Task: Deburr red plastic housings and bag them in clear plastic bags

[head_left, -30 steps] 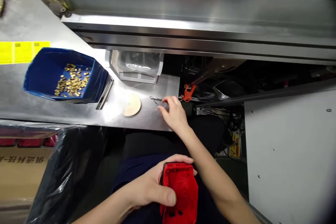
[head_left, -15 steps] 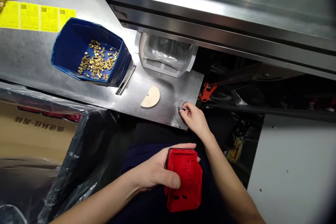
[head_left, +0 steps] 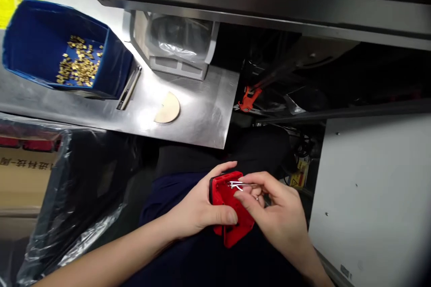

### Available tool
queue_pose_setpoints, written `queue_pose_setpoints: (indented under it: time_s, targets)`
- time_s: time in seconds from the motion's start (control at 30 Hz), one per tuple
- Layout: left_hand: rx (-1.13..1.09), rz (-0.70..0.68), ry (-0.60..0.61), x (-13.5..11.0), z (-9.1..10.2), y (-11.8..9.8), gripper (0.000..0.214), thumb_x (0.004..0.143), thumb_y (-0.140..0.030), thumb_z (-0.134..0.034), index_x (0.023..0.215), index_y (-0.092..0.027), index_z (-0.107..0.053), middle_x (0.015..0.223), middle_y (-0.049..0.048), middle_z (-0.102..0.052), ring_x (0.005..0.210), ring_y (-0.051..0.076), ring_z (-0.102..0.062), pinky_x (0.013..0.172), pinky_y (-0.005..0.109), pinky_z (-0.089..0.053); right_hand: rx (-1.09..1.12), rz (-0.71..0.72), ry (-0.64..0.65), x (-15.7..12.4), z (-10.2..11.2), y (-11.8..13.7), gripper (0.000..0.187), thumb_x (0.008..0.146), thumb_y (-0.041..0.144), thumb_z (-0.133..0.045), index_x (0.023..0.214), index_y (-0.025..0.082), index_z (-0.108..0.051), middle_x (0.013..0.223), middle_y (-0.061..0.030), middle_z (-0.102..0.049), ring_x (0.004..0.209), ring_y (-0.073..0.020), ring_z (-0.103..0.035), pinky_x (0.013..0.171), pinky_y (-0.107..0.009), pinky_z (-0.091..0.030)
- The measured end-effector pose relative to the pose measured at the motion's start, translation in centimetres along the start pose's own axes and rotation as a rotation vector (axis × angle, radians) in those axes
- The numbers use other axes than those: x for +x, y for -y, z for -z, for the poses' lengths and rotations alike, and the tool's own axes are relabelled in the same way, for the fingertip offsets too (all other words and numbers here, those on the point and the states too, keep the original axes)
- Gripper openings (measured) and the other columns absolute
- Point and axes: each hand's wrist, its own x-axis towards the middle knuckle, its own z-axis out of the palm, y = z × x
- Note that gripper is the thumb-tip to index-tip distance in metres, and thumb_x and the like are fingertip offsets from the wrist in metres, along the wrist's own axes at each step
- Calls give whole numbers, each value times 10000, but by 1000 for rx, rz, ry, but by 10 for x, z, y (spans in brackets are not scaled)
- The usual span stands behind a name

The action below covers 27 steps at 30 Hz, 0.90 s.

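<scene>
My left hand point(head_left: 205, 208) is closed round a red plastic housing point(head_left: 240, 226), thumb across its open face, above my lap. The housing has a raised rim and a black edge on its left side. At its upper part, my right hand point(head_left: 276, 206) pinches a few thin, shiny metal pins point(head_left: 235, 184) between thumb and fingers. The pins lie over the housing's hollow side; whether they touch it I cannot tell. My right fingers hide part of the housing's right side.
A blue bin point(head_left: 116, 69) with many small brass pieces point(head_left: 81, 67) stands on the metal table point(head_left: 205, 112). Near it lie a slim metal tool point(head_left: 129, 87) and a pale half-round disc point(head_left: 168, 108). A grey bin point(head_left: 180, 68) sits behind. An orange clamp point(head_left: 249, 98) is beyond the table's right edge.
My right hand has left the table's corner and come down to the red housing, bringing the metal pins. The housing has tilted in my left hand. The view has shifted right.
</scene>
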Motion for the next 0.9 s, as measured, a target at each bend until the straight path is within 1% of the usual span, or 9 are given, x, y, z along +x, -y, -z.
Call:
queue_pose_setpoints:
  time_s: [0.1,0.17,0.33,0.5,0.7,0.9]
  targets:
    - [25,32,20,5,-8,6,1022,720,-311,-958,1539,-215,-353,1270,150,-690,1178,320,-664,1073,475,-455,-47,73,-66,-15,-5,-7,75,922,288,-730,993,265,-734,745,36,-694,583,-114,-625,541,-205,-537]
    - [46,56,19,7,-12,8,1009,711,-328,-963,1523,-199,-377,1259,138,-694,1171,305,-663,1076,455,-453,-61,104,-103,-21,-5,-13,76,936,279,-723,1011,268,-725,750,45,-689,581,-106,-610,569,-210,-536]
    - [166,86,3,8,-17,10,1003,698,-387,-968,1500,-176,-404,1181,109,-712,1103,274,-679,1064,427,-451,-56,127,-128,-31,-6,-21,74,938,261,-728,1009,242,-719,696,58,-654,589,-102,-617,615,-220,-527]
    - [158,93,-4,6,-18,11,1048,705,-360,-966,1544,-209,-357,1142,83,-716,1059,261,-699,1037,416,-479,-53,150,-162,-32,-11,-21,80,930,261,-743,994,217,-719,671,63,-648,579,-91,-619,633,-215,-520]
    - [140,71,-6,5,-18,11,1050,725,-342,-954,1557,-189,-333,1200,121,-718,1102,280,-701,1037,424,-490,-59,147,-163,-32,-12,-20,86,933,259,-739,1009,234,-707,688,64,-654,565,-83,-598,616,-208,-515]
    - [133,52,-1,3,-16,10,1038,727,-336,-952,1547,-191,-333,1212,125,-720,1101,285,-708,1056,444,-479,-87,153,-139,-28,-14,-17,65,945,259,-721,1006,242,-706,664,61,-642,573,-102,-612,616,-225,-521]
